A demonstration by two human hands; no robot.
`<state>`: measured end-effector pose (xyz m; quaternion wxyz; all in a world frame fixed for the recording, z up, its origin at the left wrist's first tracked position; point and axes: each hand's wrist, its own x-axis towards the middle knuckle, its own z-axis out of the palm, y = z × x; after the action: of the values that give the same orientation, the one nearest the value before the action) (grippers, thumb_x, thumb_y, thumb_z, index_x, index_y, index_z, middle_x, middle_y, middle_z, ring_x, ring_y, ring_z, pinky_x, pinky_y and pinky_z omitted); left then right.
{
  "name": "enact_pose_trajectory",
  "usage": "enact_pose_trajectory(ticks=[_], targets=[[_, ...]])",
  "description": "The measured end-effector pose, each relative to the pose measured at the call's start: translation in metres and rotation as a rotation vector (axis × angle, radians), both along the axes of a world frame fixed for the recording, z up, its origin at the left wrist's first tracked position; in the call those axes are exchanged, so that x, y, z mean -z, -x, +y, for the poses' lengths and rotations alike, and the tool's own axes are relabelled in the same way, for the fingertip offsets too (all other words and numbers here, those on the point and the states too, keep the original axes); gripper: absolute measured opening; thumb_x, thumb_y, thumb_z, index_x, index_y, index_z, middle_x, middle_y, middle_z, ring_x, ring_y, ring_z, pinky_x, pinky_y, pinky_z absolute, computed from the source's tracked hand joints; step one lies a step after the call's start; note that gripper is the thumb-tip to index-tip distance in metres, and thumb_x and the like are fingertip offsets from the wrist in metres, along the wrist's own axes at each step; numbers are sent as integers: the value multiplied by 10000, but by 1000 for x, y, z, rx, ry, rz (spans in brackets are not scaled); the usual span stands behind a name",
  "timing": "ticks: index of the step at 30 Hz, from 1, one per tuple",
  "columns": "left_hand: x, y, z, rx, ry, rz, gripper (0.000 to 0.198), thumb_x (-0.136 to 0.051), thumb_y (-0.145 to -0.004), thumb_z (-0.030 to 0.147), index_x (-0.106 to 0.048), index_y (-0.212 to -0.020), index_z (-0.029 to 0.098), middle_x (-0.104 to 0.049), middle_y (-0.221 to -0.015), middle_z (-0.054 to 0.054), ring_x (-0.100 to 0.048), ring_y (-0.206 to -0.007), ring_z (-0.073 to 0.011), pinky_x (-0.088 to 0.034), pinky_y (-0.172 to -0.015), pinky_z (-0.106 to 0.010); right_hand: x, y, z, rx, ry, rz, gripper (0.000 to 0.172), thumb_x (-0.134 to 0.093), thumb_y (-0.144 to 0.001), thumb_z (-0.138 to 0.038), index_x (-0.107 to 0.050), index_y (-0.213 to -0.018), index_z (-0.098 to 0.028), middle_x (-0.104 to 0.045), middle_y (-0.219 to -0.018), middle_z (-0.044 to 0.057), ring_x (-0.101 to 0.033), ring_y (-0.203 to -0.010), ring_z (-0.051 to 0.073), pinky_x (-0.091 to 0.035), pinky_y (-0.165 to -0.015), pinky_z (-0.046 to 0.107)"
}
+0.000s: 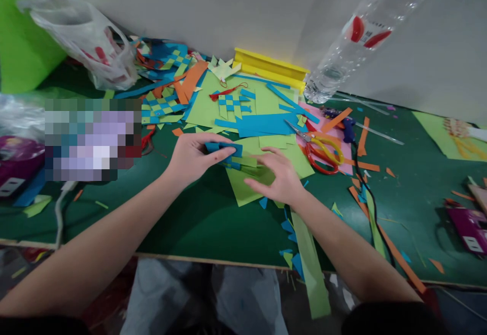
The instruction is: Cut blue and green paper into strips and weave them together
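Observation:
Between thumb and fingers, my left hand [194, 157] grips a small woven paper piece [224, 148] of folded blue and light green strips. Green strip ends stick out of it to the right. My right hand [279, 175] is just beside those ends, thumb and fingers spread apart; whether a fingertip touches a strip I cannot tell. Beneath both hands lies a light green paper sheet [243, 190]. Scissors [321, 150] with red and yellow handles rest to the right, near a blue paper sheet [266, 123]. A finished-looking woven blue and green fish [234, 104] lies behind.
A plastic bottle [365, 41] leans at the back right, beside a yellow channel-shaped piece [270, 66]. A glue gun [342, 124] trails a black cable. At left are a plastic bag [83, 41] and a blurred-out device [93, 142]. Orange strips [365, 203] and scraps litter the green table [178, 233].

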<state>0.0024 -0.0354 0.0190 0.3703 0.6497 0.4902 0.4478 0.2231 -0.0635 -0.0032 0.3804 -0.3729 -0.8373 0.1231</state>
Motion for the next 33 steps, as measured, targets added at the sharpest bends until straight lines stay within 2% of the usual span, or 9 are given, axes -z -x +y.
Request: enact_pose_trajectory(ticks=[2, 4, 7, 12, 19, 22, 28, 33], targets=[[-1, -1, -1, 11, 4, 23, 167, -792, -687, 374, -797, -780, 235, -760, -769, -20, -689, -676, -174, -583, -673, -263, -3, 2, -3, 30, 38, 67, 397, -711, -807, -429, -670, -1103, -167, -762, -961, 88, -708, -898, 219, -544, -939, 427], [-2, -1, -2, 39, -2, 44, 161, -789, -691, 376, -801, -779, 242, -759, -749, -16, -687, -659, -170, -583, -674, -261, -3, 3, -5, 56, 64, 101, 310, -683, -841, -410, -680, -1079, -211, -767, -985, 64, -709, -930, 215, -568, -895, 407], [-2, -1, -3, 67, -7, 63, 147, -784, -698, 379, -803, -770, 253, -762, -752, -14, -693, -665, -175, -585, -685, -265, 2, 5, -4, 94, 42, 98, 150, -607, -907, -354, -711, -946, -253, -776, -897, 14, -721, -820, 192, -560, -931, 434], [1, 1, -2, 65, -4, 55, 160, -783, -719, 400, -809, -814, 274, -773, -796, -11, -702, -687, -173, -584, -673, -252, 7, 5, -1, 75, -42, 70, 166, -557, -934, -272, -704, -865, -241, -765, -795, -1, -684, -654, 151, -565, -917, 414], [-1, 2, -1, 7, 8, 43, 170, -788, -710, 398, -809, -811, 263, -770, -772, -14, -690, -642, -169, -569, -602, -255, 8, 2, 1, 111, -51, -3, 183, -540, -940, -272, -690, -837, -252, -763, -780, -6, -678, -639, 149, -544, -947, 440], [0, 2, 1, -9, -36, 33, 136, -795, -717, 377, -807, -812, 281, -767, -765, -6, -682, -622, -162, -552, -571, -260, 10, 2, 2, 110, -76, -7, 176, -543, -938, -264, -691, -844, -248, -760, -769, -4, -675, -629, 148, -547, -943, 435], [4, 5, 4, -90, -60, 13, 124, -807, -711, 369, -800, -822, 313, -768, -807, 16, -703, -733, -192, -577, -700, -325, 10, 0, 4, 104, -49, 11, 182, -535, -938, -269, -699, -866, -238, -755, -760, 5, -674, -628, 155, -550, -936, 442], [12, 7, 8, -134, -70, -8, 148, -810, -698, 421, -795, -803, 317, -759, -771, 14, -695, -712, -197, -581, -704, -350, 12, -1, 6, 108, -14, 18, 197, -532, -938, -289, -704, -856, -240, -745, -749, 7, -665, -625, 158, -541, -945, 449]])
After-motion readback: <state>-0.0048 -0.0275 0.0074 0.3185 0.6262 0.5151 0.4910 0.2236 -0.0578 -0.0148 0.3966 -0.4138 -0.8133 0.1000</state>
